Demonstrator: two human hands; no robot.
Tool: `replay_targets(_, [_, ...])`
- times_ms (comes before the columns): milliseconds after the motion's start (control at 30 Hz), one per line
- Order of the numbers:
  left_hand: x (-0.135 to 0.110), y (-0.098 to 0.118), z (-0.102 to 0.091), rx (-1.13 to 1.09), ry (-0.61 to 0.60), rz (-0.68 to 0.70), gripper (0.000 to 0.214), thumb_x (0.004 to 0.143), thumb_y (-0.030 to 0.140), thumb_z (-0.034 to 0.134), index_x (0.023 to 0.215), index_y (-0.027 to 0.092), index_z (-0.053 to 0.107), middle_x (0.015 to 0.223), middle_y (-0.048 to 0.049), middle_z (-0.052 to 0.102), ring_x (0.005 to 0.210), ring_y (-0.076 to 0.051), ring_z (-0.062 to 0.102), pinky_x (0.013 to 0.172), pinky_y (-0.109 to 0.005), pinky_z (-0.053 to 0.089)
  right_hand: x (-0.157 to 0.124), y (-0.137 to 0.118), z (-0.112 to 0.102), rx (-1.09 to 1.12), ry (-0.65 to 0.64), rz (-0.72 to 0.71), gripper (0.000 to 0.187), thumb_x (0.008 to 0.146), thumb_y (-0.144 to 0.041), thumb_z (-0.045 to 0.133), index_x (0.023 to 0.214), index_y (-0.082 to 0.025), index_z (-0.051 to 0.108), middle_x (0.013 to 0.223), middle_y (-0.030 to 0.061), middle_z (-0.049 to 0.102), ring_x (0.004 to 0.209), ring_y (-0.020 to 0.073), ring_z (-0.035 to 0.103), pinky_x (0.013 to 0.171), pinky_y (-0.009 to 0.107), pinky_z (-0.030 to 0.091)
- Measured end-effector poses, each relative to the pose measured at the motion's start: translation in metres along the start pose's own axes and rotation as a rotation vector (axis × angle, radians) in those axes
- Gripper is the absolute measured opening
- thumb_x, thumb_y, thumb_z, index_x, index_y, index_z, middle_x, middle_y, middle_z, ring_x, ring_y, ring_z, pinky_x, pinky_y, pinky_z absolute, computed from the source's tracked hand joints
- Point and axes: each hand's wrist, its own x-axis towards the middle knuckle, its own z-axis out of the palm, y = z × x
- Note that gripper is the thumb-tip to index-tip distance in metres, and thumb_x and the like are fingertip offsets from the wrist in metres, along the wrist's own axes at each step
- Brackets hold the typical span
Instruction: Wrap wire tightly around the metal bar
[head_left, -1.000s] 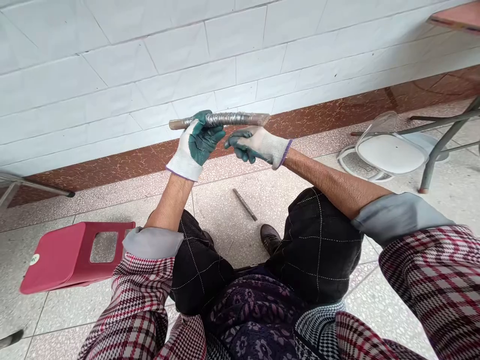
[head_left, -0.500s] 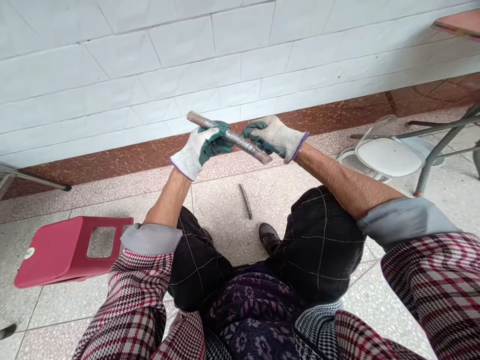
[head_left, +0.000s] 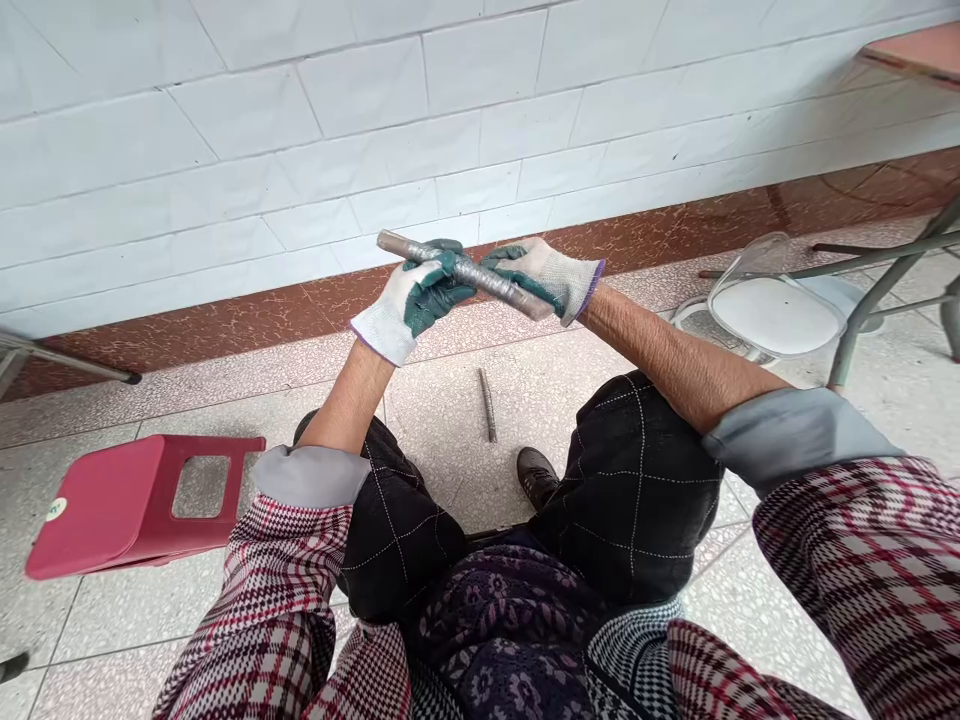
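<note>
A brown-grey rod, its middle wound with shiny silver wire, is held slanting in front of me, its left end higher. My left hand, in a white knit glove with green-coated palm, is wrapped round the rod left of its middle. My right hand, gloved alike, is closed against the upper side of the rod's right half. Whatever lies between its fingers is hidden. Below, on the floor between my feet, lies a thinner, ridged metal-looking rod.
A red plastic stool lies on the floor at left. At right are a white seat and grey metal legs under a reddish tabletop. A white tiled wall stands close ahead.
My right hand has shifted slightly left and closer against the rod. The left hand has moved a little right and down, and the rod has shifted slightly to the right.
</note>
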Motion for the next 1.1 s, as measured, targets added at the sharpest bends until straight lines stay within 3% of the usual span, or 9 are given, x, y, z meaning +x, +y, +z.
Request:
replay_targets(100, [0.007,0.008,0.0,-0.107,0.12,0.078,0.015,0.094,0.017,0.062,0.108,0.021,0.068,0.092,-0.003,0.073,0.1,-0.018,0.072,0.098,-0.036,0.058,0.002,0.004,0.004,0.116,-0.011,-0.078,0.019,0.101,-0.018,0.054,0.089,-0.015,0.067,0.055,-0.0029,0.048,0.047,0.0104,0.041,0.039,0.021,0.033])
replay_targets(233, [0.016,0.01,0.001,-0.14,0.235,0.213,0.034,0.093,0.01,0.059,0.122,0.026,0.067,0.096,-0.0016,0.074,0.1,-0.016,0.072,0.097,-0.035,0.058,0.001,0.009,0.013,0.222,-0.131,-0.052,0.013,0.099,-0.017,0.057,0.091,-0.015,0.067,0.054,-0.0036,0.048,0.045,0.009,0.041,0.036,0.018,0.032])
replay_targets(433, [0.014,0.004,0.003,0.16,0.302,0.297,0.051,0.077,0.009,0.072,0.125,0.027,0.07,0.104,-0.0033,0.077,0.107,-0.02,0.071,0.094,-0.036,0.058,-0.006,-0.002,0.014,0.18,-0.081,0.01,0.01,0.094,-0.021,0.064,0.09,-0.013,0.07,0.052,-0.0047,0.043,0.043,0.0075,0.035,0.034,0.02,0.026])
replay_targets(567, [0.01,0.008,0.003,0.258,0.292,0.235,0.051,0.077,0.011,0.071,0.127,0.022,0.068,0.102,-0.0073,0.077,0.105,-0.024,0.072,0.091,-0.039,0.06,-0.005,-0.005,0.011,-0.04,0.12,0.002,0.014,0.091,-0.013,0.061,0.081,-0.013,0.07,0.054,-0.0028,0.046,0.045,0.0067,0.034,0.038,0.022,0.025])
replay_targets(767, [0.0,0.017,-0.007,0.228,0.192,0.045,0.025,0.08,0.019,0.067,0.105,0.015,0.068,0.089,-0.008,0.074,0.094,-0.024,0.073,0.089,-0.044,0.061,-0.004,-0.004,0.017,-0.259,0.168,-0.137,0.013,0.086,-0.009,0.064,0.076,-0.016,0.066,0.07,0.0018,0.061,0.062,0.0114,0.049,0.051,0.024,0.037])
replay_targets(833, [-0.004,0.018,-0.01,0.195,0.134,0.02,0.021,0.081,0.022,0.067,0.101,0.015,0.066,0.087,-0.007,0.073,0.09,-0.022,0.073,0.088,-0.044,0.061,-0.006,-0.004,0.017,-0.195,0.103,-0.098,0.015,0.089,-0.012,0.063,0.075,-0.017,0.063,0.066,0.0001,0.056,0.058,0.0103,0.045,0.048,0.023,0.035])
replay_targets(1000, [-0.005,0.014,-0.014,0.107,-0.001,-0.006,0.026,0.082,0.027,0.07,0.105,0.017,0.066,0.086,-0.0045,0.074,0.082,-0.018,0.072,0.082,-0.035,0.06,-0.01,0.0,0.018,0.108,-0.284,0.107,0.039,0.102,-0.023,0.052,0.064,-0.021,0.043,0.05,-0.0045,0.039,0.041,0.0071,0.031,0.035,0.022,0.022])
replay_targets(1100, [0.0,0.007,-0.011,0.05,-0.018,-0.052,0.029,0.086,0.033,0.069,0.11,0.017,0.066,0.086,-0.0046,0.075,0.087,-0.019,0.073,0.081,-0.034,0.059,-0.01,0.002,0.027,0.258,-0.316,0.143,0.042,0.101,-0.026,0.058,0.064,-0.022,0.039,0.048,-0.0062,0.037,0.038,0.0059,0.028,0.033,0.019,0.022])
